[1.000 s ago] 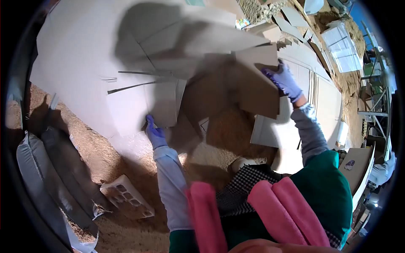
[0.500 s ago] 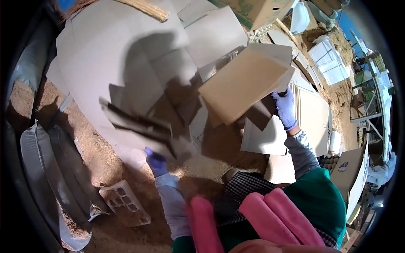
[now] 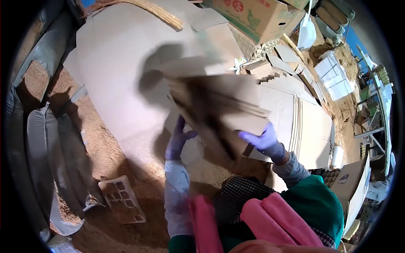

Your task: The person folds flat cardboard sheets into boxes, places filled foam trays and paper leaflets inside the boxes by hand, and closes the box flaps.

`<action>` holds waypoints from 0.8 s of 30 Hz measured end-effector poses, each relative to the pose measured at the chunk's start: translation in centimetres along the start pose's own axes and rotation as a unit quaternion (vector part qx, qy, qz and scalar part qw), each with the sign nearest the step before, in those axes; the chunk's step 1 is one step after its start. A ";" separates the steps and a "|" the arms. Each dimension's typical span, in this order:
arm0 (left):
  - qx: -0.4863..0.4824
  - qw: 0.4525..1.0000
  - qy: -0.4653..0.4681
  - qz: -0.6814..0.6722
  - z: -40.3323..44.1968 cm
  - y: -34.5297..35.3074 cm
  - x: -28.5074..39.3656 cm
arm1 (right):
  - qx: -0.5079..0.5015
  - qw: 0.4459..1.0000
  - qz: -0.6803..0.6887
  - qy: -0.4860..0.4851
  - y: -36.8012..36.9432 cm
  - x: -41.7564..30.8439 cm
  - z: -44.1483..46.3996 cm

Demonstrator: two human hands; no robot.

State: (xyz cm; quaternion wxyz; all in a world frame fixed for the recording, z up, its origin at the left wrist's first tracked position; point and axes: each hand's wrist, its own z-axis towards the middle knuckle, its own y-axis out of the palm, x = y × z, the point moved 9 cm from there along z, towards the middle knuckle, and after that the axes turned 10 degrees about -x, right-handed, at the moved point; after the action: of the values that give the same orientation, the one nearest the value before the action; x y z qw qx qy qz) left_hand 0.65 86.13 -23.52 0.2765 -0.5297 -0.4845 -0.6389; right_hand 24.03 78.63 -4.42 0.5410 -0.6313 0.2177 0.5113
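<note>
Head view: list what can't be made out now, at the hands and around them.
Head view: count of the flat brown cardboard pieces, held up; motion blur merges their edges.
Head view: whether the purple-gloved left hand grips them; the meeting point is blurred.
Head view: part of the brown cardboard box with green hen print; the top edge cuts it off.
Head view: dark mark on brown cardboard, lower right; too small.
</note>
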 end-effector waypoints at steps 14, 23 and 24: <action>0.238 0.958 0.056 -0.147 -26.2 -8.8 -8.9 | -0.233 0.896 0.362 0.107 18.5 5.8 5.7; 0.401 0.883 -0.058 -0.236 -29.5 -7.6 -12.2 | -0.163 0.896 0.401 0.099 25.5 16.5 4.3; 0.396 0.889 -0.061 -0.221 -29.8 -7.4 -11.4 | -0.143 0.922 0.355 0.063 24.4 18.6 5.1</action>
State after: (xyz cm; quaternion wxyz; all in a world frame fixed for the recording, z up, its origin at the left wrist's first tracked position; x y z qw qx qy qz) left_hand -14.67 59.95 -35.76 0.2847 -0.2938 -0.8178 -0.4047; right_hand 8.79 80.60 -31.50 0.2133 -0.6141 0.3861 0.6544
